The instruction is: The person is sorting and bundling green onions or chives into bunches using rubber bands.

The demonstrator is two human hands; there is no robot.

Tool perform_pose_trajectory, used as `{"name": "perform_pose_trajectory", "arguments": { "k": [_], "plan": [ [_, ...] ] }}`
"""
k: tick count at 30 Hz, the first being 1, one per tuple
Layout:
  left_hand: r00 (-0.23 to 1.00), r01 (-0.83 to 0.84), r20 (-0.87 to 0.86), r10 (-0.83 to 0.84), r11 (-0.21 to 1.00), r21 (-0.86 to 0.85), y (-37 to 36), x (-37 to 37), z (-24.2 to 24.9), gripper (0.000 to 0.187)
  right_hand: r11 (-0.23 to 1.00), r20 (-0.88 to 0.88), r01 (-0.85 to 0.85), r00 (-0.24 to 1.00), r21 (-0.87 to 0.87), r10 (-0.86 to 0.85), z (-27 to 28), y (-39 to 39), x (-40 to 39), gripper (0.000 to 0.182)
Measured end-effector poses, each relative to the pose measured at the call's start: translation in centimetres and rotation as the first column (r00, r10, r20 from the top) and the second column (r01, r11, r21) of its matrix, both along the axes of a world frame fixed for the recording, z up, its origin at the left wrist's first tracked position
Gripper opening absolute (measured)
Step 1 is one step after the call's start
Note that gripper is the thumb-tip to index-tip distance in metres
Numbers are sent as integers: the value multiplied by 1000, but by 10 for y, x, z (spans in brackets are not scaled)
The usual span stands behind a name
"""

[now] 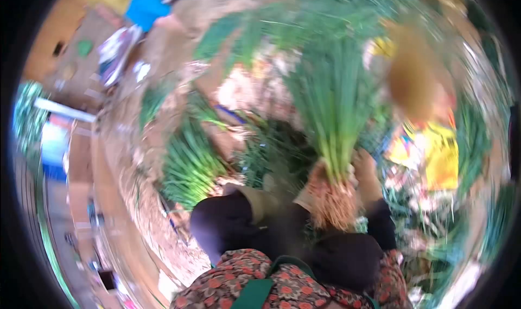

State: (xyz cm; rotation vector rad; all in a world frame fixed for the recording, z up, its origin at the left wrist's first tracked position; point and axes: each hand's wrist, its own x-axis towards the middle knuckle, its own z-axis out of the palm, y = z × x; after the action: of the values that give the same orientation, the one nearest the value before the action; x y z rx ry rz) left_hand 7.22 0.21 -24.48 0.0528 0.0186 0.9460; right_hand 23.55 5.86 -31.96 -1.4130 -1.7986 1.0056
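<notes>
- Right hand [366, 173]: fingers wrapped around the lower stems of the bunch of green onions [334, 108], just above the root end. Grip is closed on the bunch.
- Left hand [313, 187]: positioned on the opposite side of the same bunch, at the root clump [335, 203]. Motion blur hides the fingers; whether they are closed or open cannot be determined.
- Bunch orientation: roots point toward the person, green tops fan out away from the fingers toward the top of the view.
- Arm pose: both forearms in dark sleeves [233, 222] converge from below, meeting at the bunch in front of the floral garment [271, 284].
- Edges: the root clump ends just below the fingers, close to the dark sleeves. Little free room on that side.
- Left of the fingers: a second green bundle [190, 165] lies on the earth ground [141, 200], apart from the held bunch.
- Right of the fingers: yellow packaging [437, 154] lies near, among scattered leaves.
- Beyond the fingers: green tops fill the space; a blurred brown shape [412, 78] overlaps the upper right.
- Far upper left: another person in blue clothing [145, 8], well apart.
</notes>
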Motion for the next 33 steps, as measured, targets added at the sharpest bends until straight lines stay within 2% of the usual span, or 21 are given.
{"name": "perform_pose_trajectory", "arguments": {
  "k": [1,2,3,4,5,6,7,8,11,12,14,17,19,23,24,25,27,28,30,33],
  "plan": [
    [995,-104,-9,104,995,13,-1,4,6,61,944,436,-234,893,234,113,-4,-7,21,18],
    [984,-143,-111,140,990,-20,-5,1,2,66,769,751,-470,660,434,-21,-8,-12,42,15],
    [988,-152,2,153,985,-78,-13,8,45,69,823,514,-550,670,-141,535,62,-11,44,19],
    [993,-111,12,114,984,-139,-15,3,60,70,599,146,-432,718,-674,681,135,-9,43,27],
    [998,-65,3,67,980,-187,-14,15,61,72,738,-45,-406,889,-539,455,66,12,85,27],
    [993,-102,-68,93,985,-139,-9,17,71,71,848,-283,-371,919,-379,276,-1,31,126,28],
    [984,-130,-135,117,987,-96,-7,19,83,71,929,-97,-190,981,-318,167,21,40,119,28],
    [969,-152,-206,139,987,-51,-8,21,88,70,961,120,-98,984,-258,132,41,38,110,28],
    [973,2,-230,32,989,149,10,18,103,68,964,402,-217,878,-154,262,52,-10,91,29],
    [987,-38,-152,60,989,146,10,19,110,65,949,433,-277,845,-148,314,52,-32,85,29],
    [970,-142,-182,163,983,119,14,20,122,47,921,455,-344,801,-182,389,56,-61,73,29],
    [944,-175,-259,204,976,129,9,12,154,40,900,448,-378,780,-217,436,63,-67,64,29],
    [954,-147,-222,200,962,232,15,14,157,53,894,445,-392,775,-217,448,72,-60,61,30],
    [862,-184,-394,319,921,344,10,-3,203,44,890,428,-400,780,-221,457,92,-44,56,30],
    [847,-280,-338,410,885,372,4,-3,226,40,888,426,-402,780,-221,459,98,-39,53,30],
    [850,-293,-320,419,880,373,-1,-8,242,37,886,420,-403,781,-227,463,105,-34,51,30],
    [770,-411,-262,582,766,495,-14,-19,274,32,881,418,-403,776,-248,473,118,-25,45,31],
    [735,-474,-272,621,758,448,-22,-21,285,28,879,418,-405,773,-253,477,124,-21,40,31],
    [696,-584,-191,692,701,411,-23,-27,291,21,876,430,-405,764,-261,481,137,-17,32,31],
    [548,-700,-155,822,553,453,-33,-72,300,20,871,452,-406,744,-277,491,156,-15,27,32]
  ]
}}
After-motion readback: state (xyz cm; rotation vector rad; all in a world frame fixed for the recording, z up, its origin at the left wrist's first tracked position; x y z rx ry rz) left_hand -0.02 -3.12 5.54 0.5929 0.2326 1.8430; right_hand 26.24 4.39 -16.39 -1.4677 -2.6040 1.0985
